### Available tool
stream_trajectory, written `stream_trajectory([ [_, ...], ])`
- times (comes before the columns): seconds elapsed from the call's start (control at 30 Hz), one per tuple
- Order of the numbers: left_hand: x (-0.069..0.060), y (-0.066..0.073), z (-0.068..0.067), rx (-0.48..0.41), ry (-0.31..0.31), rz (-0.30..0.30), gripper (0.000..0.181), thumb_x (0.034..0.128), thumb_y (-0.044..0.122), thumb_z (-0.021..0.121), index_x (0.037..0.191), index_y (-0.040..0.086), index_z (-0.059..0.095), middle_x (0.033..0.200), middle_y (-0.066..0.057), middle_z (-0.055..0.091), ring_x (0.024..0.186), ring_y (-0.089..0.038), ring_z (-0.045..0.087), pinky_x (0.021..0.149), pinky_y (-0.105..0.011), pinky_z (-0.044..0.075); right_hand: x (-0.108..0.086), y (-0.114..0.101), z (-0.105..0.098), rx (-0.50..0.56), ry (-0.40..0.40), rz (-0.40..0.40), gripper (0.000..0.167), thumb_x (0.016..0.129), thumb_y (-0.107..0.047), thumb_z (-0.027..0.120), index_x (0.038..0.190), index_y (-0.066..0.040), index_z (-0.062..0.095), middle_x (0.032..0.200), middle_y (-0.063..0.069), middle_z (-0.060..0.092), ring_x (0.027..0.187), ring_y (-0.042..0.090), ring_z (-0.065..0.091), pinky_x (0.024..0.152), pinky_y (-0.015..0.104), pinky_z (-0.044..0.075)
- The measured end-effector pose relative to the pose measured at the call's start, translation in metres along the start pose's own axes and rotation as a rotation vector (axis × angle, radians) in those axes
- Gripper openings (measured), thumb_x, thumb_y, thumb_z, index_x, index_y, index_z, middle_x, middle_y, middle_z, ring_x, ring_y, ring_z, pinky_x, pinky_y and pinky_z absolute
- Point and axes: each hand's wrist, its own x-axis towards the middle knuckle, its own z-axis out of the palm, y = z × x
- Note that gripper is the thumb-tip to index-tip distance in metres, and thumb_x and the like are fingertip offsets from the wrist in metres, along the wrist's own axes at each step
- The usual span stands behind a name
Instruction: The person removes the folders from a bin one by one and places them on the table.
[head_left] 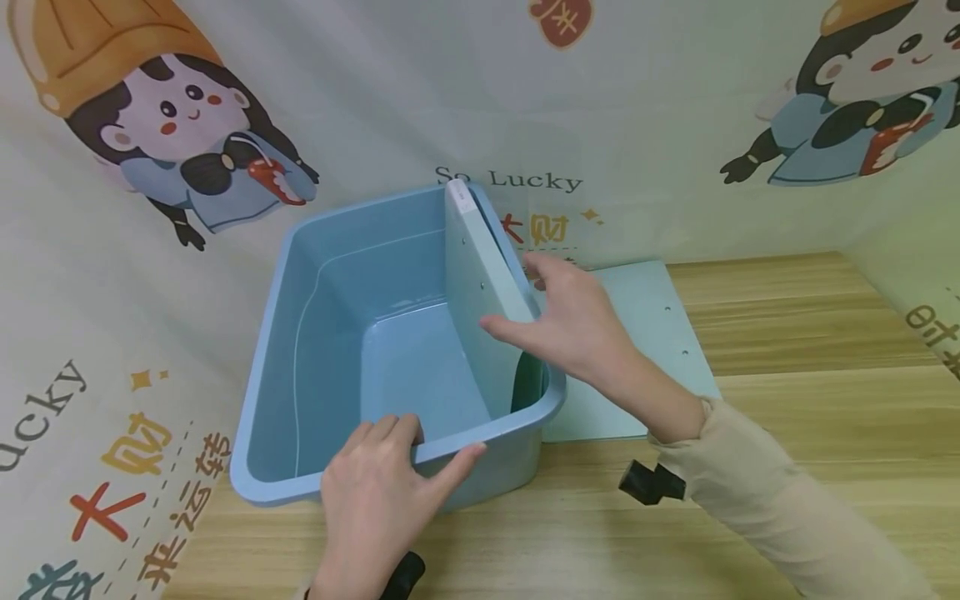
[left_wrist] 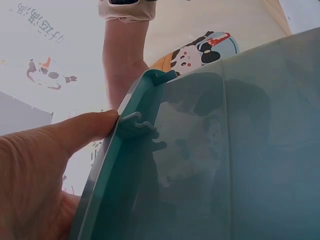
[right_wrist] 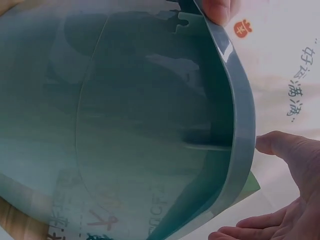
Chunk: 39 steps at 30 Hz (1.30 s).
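A blue plastic tub (head_left: pixel 405 358) stands tilted on the table. A pale green file folder (head_left: pixel 491 292) is inside it, upright along the right wall. My left hand (head_left: pixel 378 500) grips the tub's front rim, fingers over the inside and thumb along the outside; the left wrist view shows that thumb against the rim. My right hand (head_left: pixel 577 321) is at the right rim with thumb and fingers spread, the thumb over the folder's near end. In the right wrist view the right hand (right_wrist: pixel 285 190) has extended fingers, holding nothing.
A second pale green folder (head_left: pixel 630 358) lies flat on the wood-grain table (head_left: pixel 825 400), right of the tub and partly behind my right forearm. A printed cloth (head_left: pixel 375 100) with cartoon figures hangs behind and at the left, close to the tub.
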Motion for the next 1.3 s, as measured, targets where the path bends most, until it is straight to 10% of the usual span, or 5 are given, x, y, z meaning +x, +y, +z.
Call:
stream_trajectory([
  [0.3,0.000,0.000,0.000,0.001,0.007,0.002,0.064,0.0736,0.073,0.047,0.057,0.011,0.050,0.049,0.006,0.034,0.042,-0.009,0.030,0.038,-0.019,0.020,0.004,0.001,0.006,-0.058,-0.032,0.016,0.058,0.071,-0.036,0.074,0.113,-0.001,0.055,0.095,0.007,0.059,0.076,0.018,0.057,0.058,0.029,0.049],
  [1.3,0.001,0.001,0.000,0.008,-0.007,0.000,0.061,0.0712,0.071,0.054,0.057,0.012,0.051,0.049,0.006,0.036,0.042,-0.009,0.032,0.039,-0.019,0.021,0.005,-0.006,0.017,-0.140,-0.005,0.037,0.031,0.072,-0.002,0.063,0.102,0.003,0.062,0.089,0.013,0.066,0.065,0.017,0.062,0.053,0.028,0.051],
])
